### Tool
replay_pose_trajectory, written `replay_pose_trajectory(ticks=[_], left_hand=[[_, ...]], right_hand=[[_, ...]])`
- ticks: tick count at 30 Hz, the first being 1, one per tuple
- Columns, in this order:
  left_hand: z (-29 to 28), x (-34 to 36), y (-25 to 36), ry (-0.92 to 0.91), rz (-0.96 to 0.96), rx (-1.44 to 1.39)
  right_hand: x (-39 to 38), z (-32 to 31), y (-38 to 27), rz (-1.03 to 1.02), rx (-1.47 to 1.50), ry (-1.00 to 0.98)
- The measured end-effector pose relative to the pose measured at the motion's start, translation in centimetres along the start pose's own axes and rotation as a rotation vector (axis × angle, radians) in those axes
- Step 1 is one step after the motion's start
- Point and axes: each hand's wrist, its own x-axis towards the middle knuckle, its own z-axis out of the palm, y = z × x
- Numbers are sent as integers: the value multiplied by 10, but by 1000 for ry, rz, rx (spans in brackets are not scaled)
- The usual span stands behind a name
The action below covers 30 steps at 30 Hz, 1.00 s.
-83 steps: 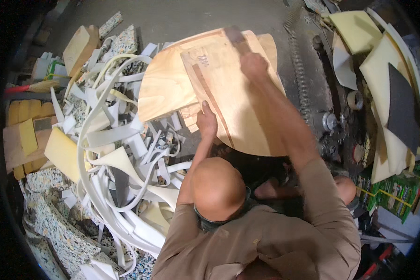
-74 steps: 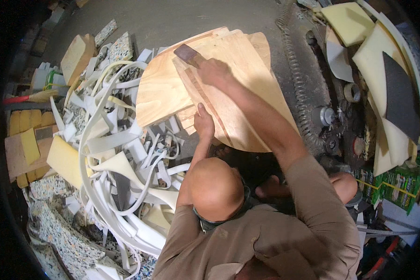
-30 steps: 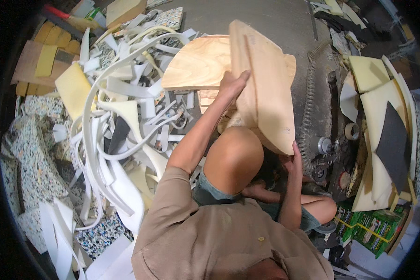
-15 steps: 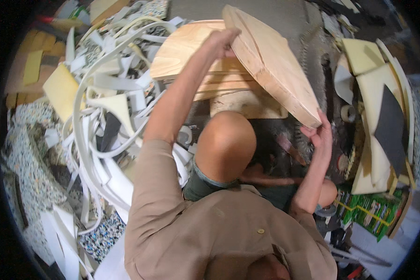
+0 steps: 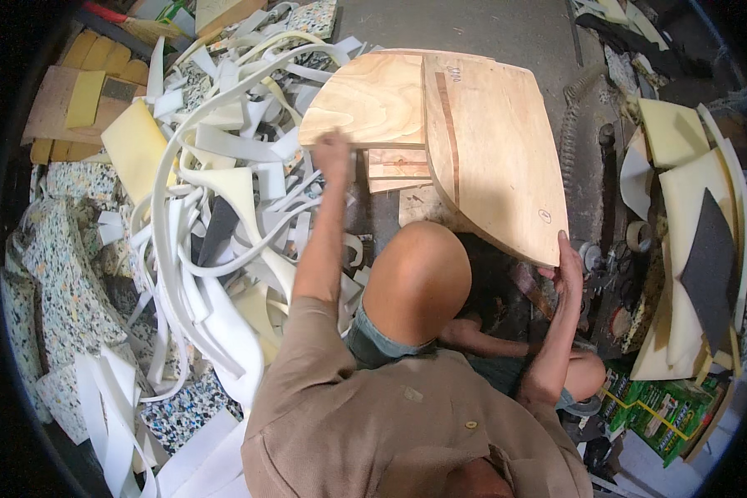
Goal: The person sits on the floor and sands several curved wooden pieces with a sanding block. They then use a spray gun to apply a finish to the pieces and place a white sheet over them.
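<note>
Concrete floor (image 5: 473,25) shows bare only at the top centre; white foam strips (image 5: 224,207) and speckled foam offcuts (image 5: 50,274) crowd the left half. The left hand (image 5: 332,153) reaches up, blurred, fingers loosely spread near the flat plywood panel (image 5: 365,100). At centre right, the curved plywood board (image 5: 498,158) lies over that panel, its near rounded edge clamped by the right hand (image 5: 566,270). It looks stiff, fairly heavy, with rough edges; both long edges offer the best hold. Yellow foam slabs (image 5: 689,207) hem the right, so free room lies upward.
</note>
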Motion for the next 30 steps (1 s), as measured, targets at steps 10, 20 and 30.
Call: replay_pose_trajectory(ticks=[10,20,30], left_hand=[[-18,147,-34,-249,63,335],[12,94,-5,147,261,583],[12,72,-9,109,387,522]], right_hand=[[76,-4,62,116,-5,-122],[72,18,71,89,-445,95],[0,12,116,117,-357,190]])
